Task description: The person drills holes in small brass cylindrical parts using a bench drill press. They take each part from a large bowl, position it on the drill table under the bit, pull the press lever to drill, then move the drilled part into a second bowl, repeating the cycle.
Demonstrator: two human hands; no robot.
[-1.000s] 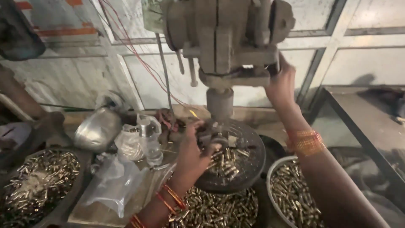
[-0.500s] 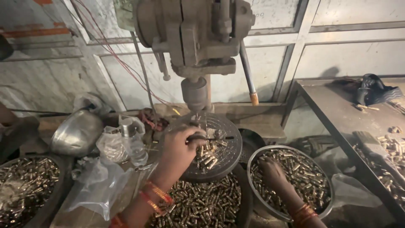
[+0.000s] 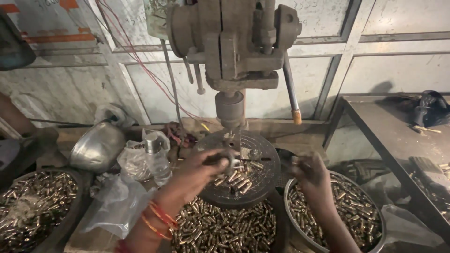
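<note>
- Left hand [image 3: 199, 171] pinches a small metal fixture [image 3: 228, 160] over the drill-press round plate [image 3: 262, 180]; rigid, likely weighty, gripped by its sides.
- Right hand [image 3: 311, 175] holds a brass piece [image 3: 294, 160] above the right basin [image 3: 375, 243]: light, slick.

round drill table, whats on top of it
Loose brass pieces lie on the round table. The left hand holds a small metal part there, covering what lies beneath.

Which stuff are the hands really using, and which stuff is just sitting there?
In use:
- left hand holding a small metal piece on the round drill table
- right hand over the bowl of brass pieces
- drill press
- loose brass pieces below the table

Lying about:
- upturned steel bowl
- clear bottle
- plastic bags
- side table
</note>
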